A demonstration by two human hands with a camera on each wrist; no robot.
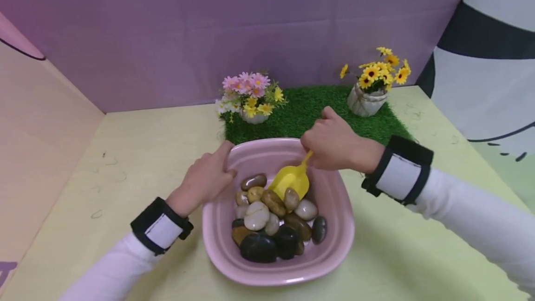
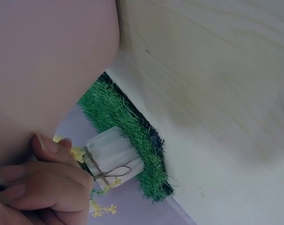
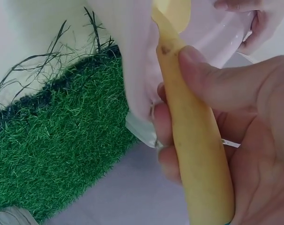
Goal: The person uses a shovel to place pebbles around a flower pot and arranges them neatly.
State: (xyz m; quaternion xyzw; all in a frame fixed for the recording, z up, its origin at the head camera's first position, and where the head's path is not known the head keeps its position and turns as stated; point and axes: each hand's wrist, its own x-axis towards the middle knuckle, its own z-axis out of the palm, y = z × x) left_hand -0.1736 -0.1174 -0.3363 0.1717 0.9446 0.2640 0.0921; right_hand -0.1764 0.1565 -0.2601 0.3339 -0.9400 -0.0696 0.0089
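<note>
Head view shows right hand [image 1: 334, 145] curled round the handle of a yellow scoop [image 1: 291, 179], blade down among the smooth stones [image 1: 273, 219] in the pink basin [image 1: 334, 245]. One brown stone sitting on the blade. Left hand [image 1: 206, 178] gripping the basin's far-left rim, fingers curled over it. Basin near the tabletop's [image 1: 146, 152] front edge, just ahead of the green turf mat [image 1: 309, 110] at the back edge. Two flower pots on the mat: pink blooms [image 1: 246, 89] left, yellow blooms [image 1: 380, 73] right. Right wrist close-up confirms thumb pressed along the scoop handle.
</note>
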